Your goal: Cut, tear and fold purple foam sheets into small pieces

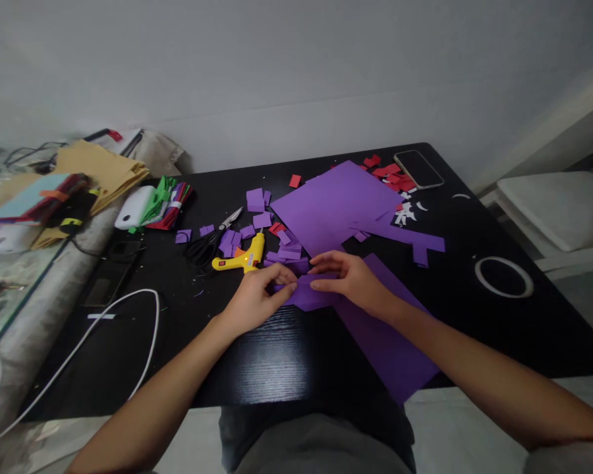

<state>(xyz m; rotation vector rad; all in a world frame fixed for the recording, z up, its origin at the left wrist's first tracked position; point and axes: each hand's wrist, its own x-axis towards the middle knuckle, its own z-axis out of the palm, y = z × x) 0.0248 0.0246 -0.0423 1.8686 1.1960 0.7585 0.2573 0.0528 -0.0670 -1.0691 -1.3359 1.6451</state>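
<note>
Between my hands is a small piece of purple paper [312, 296], just above the black table. My left hand [257, 294] closes on its left end, thumb and fingers pinching. At its right side, my right hand [350, 282] grips it with the thumb in front and the fingers behind. Under my right forearm lies a long purple sheet [380, 342]. A larger purple sheet [336, 197] lies behind my hands. Left of them are a yellow glue gun [241, 259], black-handled scissors [212, 240] and several cut purple pieces [290, 249].
Red scraps [395, 174] and white scraps [405, 212] lie near a phone [418, 169] at the back right. A white ring [504, 276] rests at the right. A white cable [153, 322] crosses the left side, near paper bundles [165, 204] and a dark phone [109, 276].
</note>
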